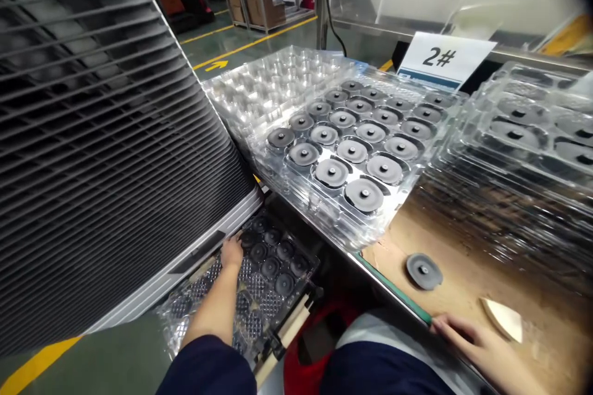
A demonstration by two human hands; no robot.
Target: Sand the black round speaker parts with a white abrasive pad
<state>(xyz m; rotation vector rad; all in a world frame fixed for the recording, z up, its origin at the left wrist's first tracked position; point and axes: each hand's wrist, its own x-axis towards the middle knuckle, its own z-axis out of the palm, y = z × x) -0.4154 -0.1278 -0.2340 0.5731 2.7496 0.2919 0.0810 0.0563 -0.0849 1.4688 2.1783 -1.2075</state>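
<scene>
My left hand (232,252) reaches down to the far-left part of a low clear plastic tray (252,281). Its fingers are partly stretched out beside the dark round discs, and nothing shows in them; the fingertips are hard to make out. Several discs, such as one dark disc (284,284), sit in the tray's pockets. My right hand (463,336) pinches the green-edged rim of the table (403,299) between thumb and fingers. Beyond it, a loose grey disc (424,271) with a small centre hub lies on the brown tabletop, near a pale wedge-shaped piece (503,319).
A clear tray of grey discs (354,151) tops a stack on the table. More clear trays (523,179) are piled at right. Behind stands a "2#" sign (442,58). A large black ribbed panel (115,154) rises at left. A red stool (301,361) is below.
</scene>
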